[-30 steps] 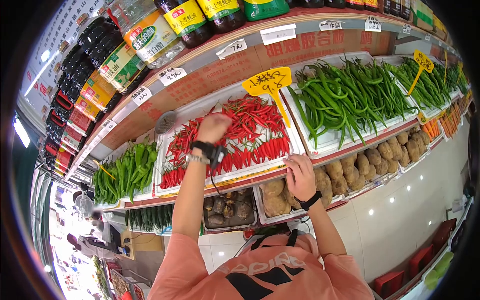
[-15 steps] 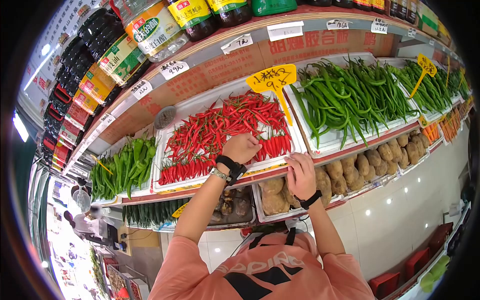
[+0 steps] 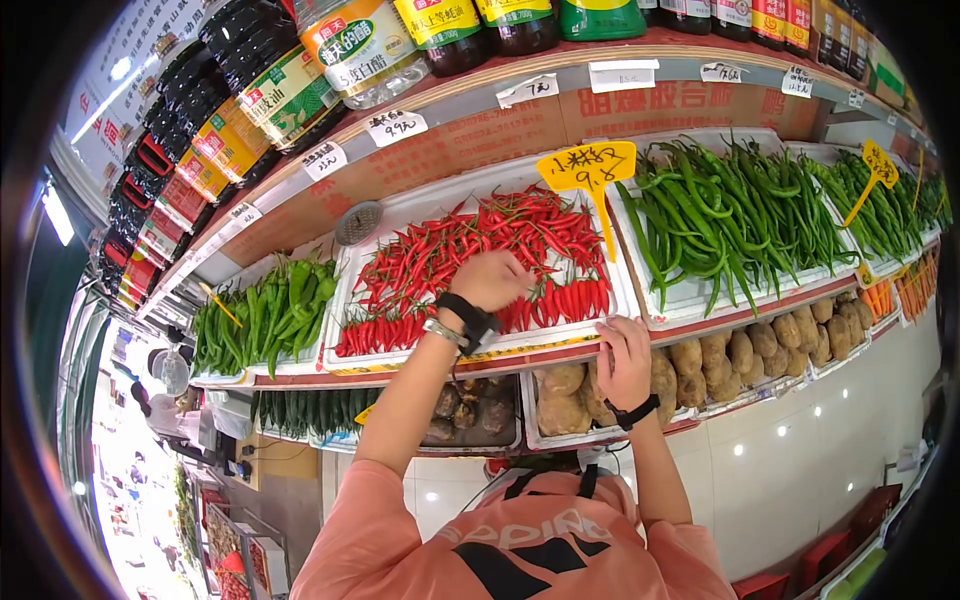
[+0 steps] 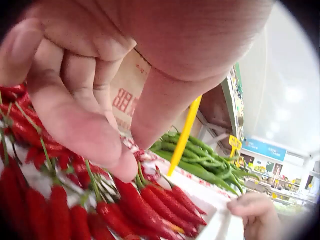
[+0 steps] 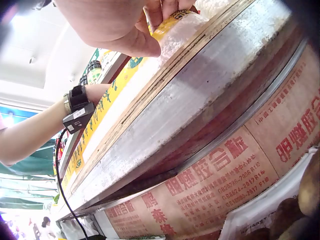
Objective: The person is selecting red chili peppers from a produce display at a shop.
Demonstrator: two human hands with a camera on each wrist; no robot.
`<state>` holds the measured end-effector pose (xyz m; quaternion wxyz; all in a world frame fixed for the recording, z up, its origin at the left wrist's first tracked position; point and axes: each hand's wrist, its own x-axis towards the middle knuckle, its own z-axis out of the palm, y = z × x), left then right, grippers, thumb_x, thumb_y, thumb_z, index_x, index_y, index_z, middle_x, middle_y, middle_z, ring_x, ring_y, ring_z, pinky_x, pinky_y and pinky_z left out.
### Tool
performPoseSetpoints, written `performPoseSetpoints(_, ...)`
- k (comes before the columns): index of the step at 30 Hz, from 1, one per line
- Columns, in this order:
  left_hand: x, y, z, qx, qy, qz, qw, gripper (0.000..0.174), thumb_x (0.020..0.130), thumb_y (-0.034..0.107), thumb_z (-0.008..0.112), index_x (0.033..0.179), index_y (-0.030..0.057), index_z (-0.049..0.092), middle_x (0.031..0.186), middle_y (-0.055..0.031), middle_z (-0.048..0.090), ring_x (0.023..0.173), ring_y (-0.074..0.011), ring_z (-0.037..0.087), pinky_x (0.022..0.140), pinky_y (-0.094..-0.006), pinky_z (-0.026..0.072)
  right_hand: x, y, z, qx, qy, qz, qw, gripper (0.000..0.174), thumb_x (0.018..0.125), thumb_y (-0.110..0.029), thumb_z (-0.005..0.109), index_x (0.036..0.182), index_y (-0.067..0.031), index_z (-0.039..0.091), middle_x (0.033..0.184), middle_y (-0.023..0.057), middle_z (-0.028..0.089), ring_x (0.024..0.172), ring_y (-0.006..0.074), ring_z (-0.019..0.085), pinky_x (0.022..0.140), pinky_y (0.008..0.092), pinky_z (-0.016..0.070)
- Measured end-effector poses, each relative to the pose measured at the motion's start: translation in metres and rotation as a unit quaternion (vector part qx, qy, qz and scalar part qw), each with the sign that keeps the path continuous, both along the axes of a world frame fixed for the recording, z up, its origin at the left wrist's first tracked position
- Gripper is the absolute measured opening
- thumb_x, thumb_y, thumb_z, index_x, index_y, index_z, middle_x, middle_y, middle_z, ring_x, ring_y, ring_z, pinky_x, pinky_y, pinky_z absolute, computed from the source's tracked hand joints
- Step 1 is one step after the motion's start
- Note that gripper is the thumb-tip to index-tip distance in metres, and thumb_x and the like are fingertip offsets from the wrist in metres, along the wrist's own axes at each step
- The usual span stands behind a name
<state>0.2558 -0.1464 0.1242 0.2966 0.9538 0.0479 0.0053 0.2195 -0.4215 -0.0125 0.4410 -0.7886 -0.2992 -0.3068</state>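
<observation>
Small red chilies [image 3: 430,250] lie in a white foam tray [image 3: 625,290], loosely heaped at the back and lined up in a row along the front. My left hand [image 3: 490,280] hovers over the front row, palm down, fingers bent. In the left wrist view its fingertips [image 4: 125,165] are right at the stem of a red chili [image 4: 135,200] in that row, with a gap between the thumb and a finger. My right hand [image 3: 627,355] rests its fingers on the tray's front right edge; the right wrist view shows them against the yellow tape [image 5: 165,27] there.
A yellow price sign [image 3: 590,170] stands at the tray's back right. Long green peppers [image 3: 720,220] fill the tray to the right, and green peppers [image 3: 270,310] lie to the left. Potatoes [image 3: 700,365] sit below. Bottles [image 3: 360,50] line the shelf above.
My left hand went from the chili heap to the front row, then shifted slightly back and left of there. The right hand stays at the tray edge. The head view has swung a little.
</observation>
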Motion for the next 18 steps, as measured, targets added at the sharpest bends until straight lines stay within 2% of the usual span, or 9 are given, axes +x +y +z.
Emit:
performPoseSetpoints(2, 0.001, 0.018, 0.021, 0.051, -0.073, 0.058, 0.994, 0.012, 0.090, 0.017, 0.079, 0.093, 0.0060, 0.075, 0.082, -0.0091, 0.079, 0.075, -0.0226, 0.077, 0.071, -0.0363, 0.0585, 0.000, 0.000, 0.000, 0.001, -0.004, -0.001, 1.000, 0.036, 0.088, 0.002, 0.067, 0.124, -0.0072, 0.070, 0.127, 0.0135, 0.065, 0.123, 0.0371, 0.061, 0.119, 0.0603, 0.0408)
performPoseSetpoints(4, 0.012, 0.050, 0.013, 0.090, -0.188, 0.072, 0.975, 0.015, 0.085, 0.008, 0.078, 0.099, 0.0087, 0.076, 0.096, -0.0096, 0.079, 0.080, -0.0260, 0.076, 0.074, -0.0388, 0.0594, 0.000, 0.000, -0.001, -0.009, -0.013, -0.007, 1.000, 0.036, 0.090, -0.001, 0.068, 0.125, -0.0079, 0.070, 0.127, 0.0128, 0.065, 0.123, 0.0363, 0.062, 0.117, 0.0584, 0.0433)
performPoseSetpoints(7, 0.022, 0.073, 0.023, 0.155, -0.176, 0.044, 0.971, 0.022, 0.083, 0.007, 0.073, 0.102, 0.0167, 0.079, 0.112, -0.0105, 0.078, 0.101, -0.0311, 0.074, 0.085, -0.0454, 0.0596, 0.002, -0.002, 0.002, -0.017, -0.021, -0.011, 1.000, 0.035, 0.091, -0.001, 0.068, 0.126, -0.0080, 0.070, 0.127, 0.0127, 0.065, 0.122, 0.0361, 0.062, 0.116, 0.0575, 0.0447)
performPoseSetpoints(10, 0.039, 0.100, 0.001, 0.241, -0.163, -0.015, 0.957, 0.035, 0.081, 0.002, 0.076, 0.112, 0.0185, 0.079, 0.108, -0.0074, 0.076, 0.099, -0.0299, 0.074, 0.087, -0.0439, 0.0591, 0.001, -0.002, 0.003, -0.016, -0.023, -0.007, 1.000, 0.035, 0.091, -0.001, 0.068, 0.126, -0.0079, 0.070, 0.127, 0.0130, 0.065, 0.122, 0.0364, 0.062, 0.115, 0.0576, 0.0449)
performPoseSetpoints(11, 0.041, 0.100, -0.001, 0.235, -0.153, -0.017, 0.960, 0.036, 0.082, 0.004, 0.077, 0.114, 0.0205, 0.079, 0.106, -0.0068, 0.075, 0.103, -0.0299, 0.072, 0.091, -0.0451, 0.0582, 0.001, -0.002, 0.004, -0.015, -0.023, -0.006, 1.000, 0.035, 0.091, -0.001, 0.068, 0.126, -0.0079, 0.070, 0.127, 0.0130, 0.065, 0.121, 0.0366, 0.063, 0.115, 0.0577, 0.0450)
performPoseSetpoints(14, 0.044, 0.097, -0.007, 0.241, -0.163, -0.046, 0.956, 0.030, 0.083, 0.008, 0.080, 0.110, 0.0202, 0.080, 0.104, -0.0066, 0.075, 0.101, -0.0305, 0.072, 0.089, -0.0449, 0.0585, 0.001, -0.002, 0.003, -0.019, -0.021, -0.008, 1.000, 0.036, 0.091, -0.001, 0.068, 0.126, -0.0079, 0.070, 0.128, 0.0130, 0.065, 0.121, 0.0367, 0.063, 0.115, 0.0578, 0.0451)
performPoseSetpoints(18, 0.046, 0.091, -0.005, 0.242, -0.159, -0.021, 0.957, 0.023, 0.083, 0.013, 0.083, 0.105, 0.0200, 0.081, 0.101, -0.0055, 0.075, 0.100, -0.0298, 0.073, 0.087, -0.0448, 0.0585, 0.000, -0.003, 0.003, -0.018, -0.025, -0.010, 0.999, 0.035, 0.092, -0.002, 0.068, 0.126, -0.0080, 0.070, 0.129, 0.0129, 0.065, 0.121, 0.0364, 0.063, 0.115, 0.0578, 0.0452)
